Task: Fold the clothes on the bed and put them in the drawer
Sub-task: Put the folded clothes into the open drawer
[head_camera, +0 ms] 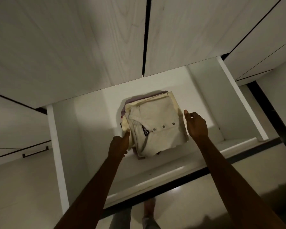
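Both forearms are bare to the frame edge, no sleeves visible; left hand and right hand bare; one bare foot visible below.

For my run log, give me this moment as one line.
stage: stowing | folded cream shirt tops stack in open drawer | left hand touching its left edge | right hand open beside right edge

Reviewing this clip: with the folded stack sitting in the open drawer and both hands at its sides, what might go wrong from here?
1. The cream polo shirt tops an uneven stack; purple cloth pokes out behind, so it may slump when the left hand lets go of the collar edge.
2. The right hand, open beside the stack, could drag the top fold askew as it draws back.
3. Cloth overhangs the stack's near side and might catch as the drawer closes.
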The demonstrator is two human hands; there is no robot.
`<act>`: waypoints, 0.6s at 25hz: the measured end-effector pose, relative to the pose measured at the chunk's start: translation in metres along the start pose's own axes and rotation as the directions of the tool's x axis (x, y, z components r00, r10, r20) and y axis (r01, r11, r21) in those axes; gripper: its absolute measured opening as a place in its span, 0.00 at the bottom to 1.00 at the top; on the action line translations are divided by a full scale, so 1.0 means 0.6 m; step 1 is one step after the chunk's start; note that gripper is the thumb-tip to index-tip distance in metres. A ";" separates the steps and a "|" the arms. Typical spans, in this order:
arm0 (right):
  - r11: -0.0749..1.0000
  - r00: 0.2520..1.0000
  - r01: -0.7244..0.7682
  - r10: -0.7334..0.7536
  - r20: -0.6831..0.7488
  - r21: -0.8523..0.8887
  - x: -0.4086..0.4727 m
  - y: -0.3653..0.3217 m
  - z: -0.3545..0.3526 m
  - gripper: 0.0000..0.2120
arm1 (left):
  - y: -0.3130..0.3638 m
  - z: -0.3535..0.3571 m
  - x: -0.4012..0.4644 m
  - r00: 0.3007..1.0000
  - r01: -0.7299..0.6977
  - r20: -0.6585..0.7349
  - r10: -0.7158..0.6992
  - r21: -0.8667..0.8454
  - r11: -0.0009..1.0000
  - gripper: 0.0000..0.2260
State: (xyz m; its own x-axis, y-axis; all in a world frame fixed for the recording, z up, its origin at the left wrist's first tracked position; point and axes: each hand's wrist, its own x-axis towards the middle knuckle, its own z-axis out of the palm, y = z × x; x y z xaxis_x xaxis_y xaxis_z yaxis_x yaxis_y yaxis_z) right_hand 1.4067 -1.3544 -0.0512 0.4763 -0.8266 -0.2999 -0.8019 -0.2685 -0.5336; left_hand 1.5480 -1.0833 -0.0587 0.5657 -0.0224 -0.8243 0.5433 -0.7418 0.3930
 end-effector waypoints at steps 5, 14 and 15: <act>0.973 0.973 0.224 -0.226 -0.038 -0.046 -0.099 0.002 -0.051 0.17 | -0.050 0.043 -0.141 0.922 -0.291 -0.202 0.332 0.205 0.934 0.18; 0.752 0.770 0.632 -0.636 0.048 -0.185 -0.365 0.060 -0.062 0.22 | -0.167 0.189 -0.351 0.622 -0.550 -0.083 0.778 0.661 0.511 0.21; 0.732 0.756 0.647 -0.653 0.052 -0.214 -0.386 0.074 -0.063 0.25 | -0.188 0.198 -0.365 0.617 -0.524 -0.065 0.784 0.709 0.471 0.23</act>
State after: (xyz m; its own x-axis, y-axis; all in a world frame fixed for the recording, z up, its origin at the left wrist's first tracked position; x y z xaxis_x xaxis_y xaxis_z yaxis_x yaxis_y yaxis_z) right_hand 1.2473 -1.1935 0.0244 0.9023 -0.4237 0.0802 -0.3561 -0.8370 -0.4154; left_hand 1.2890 -1.0746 0.0293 0.8152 -0.5523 -0.1743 -0.4806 -0.8131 0.3285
